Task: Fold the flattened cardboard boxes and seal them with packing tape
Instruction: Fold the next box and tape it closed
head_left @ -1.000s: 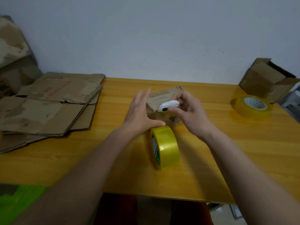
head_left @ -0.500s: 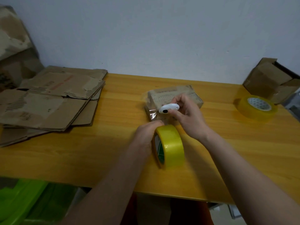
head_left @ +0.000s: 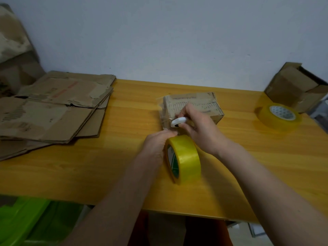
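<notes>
On the yellow wooden tabletop (head_left: 248,157), everything is placed around the small cardboard box (head_left: 193,105) sitting mid-table. Off to its left lies the stack of flattened cardboard boxes (head_left: 53,110), waiting their turn. To its far right, an open folded box (head_left: 296,86) with a spare tape roll (head_left: 278,116) lying flat in front of it. Just in front of the small box stands the yellow packing tape roll (head_left: 184,157) on edge, the left hand (head_left: 158,144) gripping it at the top. The right hand (head_left: 197,125) pinches a small white cutter (head_left: 178,121) right at the clear tape strip (head_left: 166,119) running down the box's near face. This looks like the sealing step: next comes a clean cut, with the roll kept taut.
</notes>
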### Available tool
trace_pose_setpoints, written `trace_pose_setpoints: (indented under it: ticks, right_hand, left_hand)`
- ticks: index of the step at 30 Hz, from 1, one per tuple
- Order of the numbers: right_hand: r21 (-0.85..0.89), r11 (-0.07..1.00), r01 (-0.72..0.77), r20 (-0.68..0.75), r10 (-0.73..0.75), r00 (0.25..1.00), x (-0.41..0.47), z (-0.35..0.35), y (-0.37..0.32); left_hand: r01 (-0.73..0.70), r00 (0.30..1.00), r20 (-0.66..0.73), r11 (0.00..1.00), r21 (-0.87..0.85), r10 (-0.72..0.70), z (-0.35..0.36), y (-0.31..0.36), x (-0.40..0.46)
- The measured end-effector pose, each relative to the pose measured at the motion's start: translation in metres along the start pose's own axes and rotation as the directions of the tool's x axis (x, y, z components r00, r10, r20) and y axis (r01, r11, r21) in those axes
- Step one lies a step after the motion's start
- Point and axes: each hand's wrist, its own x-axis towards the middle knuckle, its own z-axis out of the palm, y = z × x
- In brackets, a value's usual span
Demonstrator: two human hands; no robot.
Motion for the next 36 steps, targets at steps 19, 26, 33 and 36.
trace_pose_setpoints:
  ticks: [19,26,33,36]
  right_hand:
    - [0.785,0.555,-0.274,0.036,0.401,0.915,-0.008,-0.015,-0.004]
    - [0.918,0.177,-0.354,0.287,0.317,0.904,-0.019,-0.020,-0.002]
    - [0.916,0.211,-0.340,0.285,0.250,0.925,-0.024,-0.018,-0.010]
    - [0.900,0.267,-0.343,0.284,0.235,0.929,-0.028,-0.017,-0.015]
  left_hand:
    - [0.010,1.000,0.021,0.999,0.043,-0.011,0.003,0.009,-0.005]
    - [0.006,1.000,0.023,0.999,0.050,-0.007,0.006,0.010,-0.008]
    - [0.002,0.999,0.048,0.998,0.063,-0.005,0.008,0.011,-0.011]
    - [0.007,0.998,0.056,0.999,0.053,-0.010,0.009,0.012,-0.015]
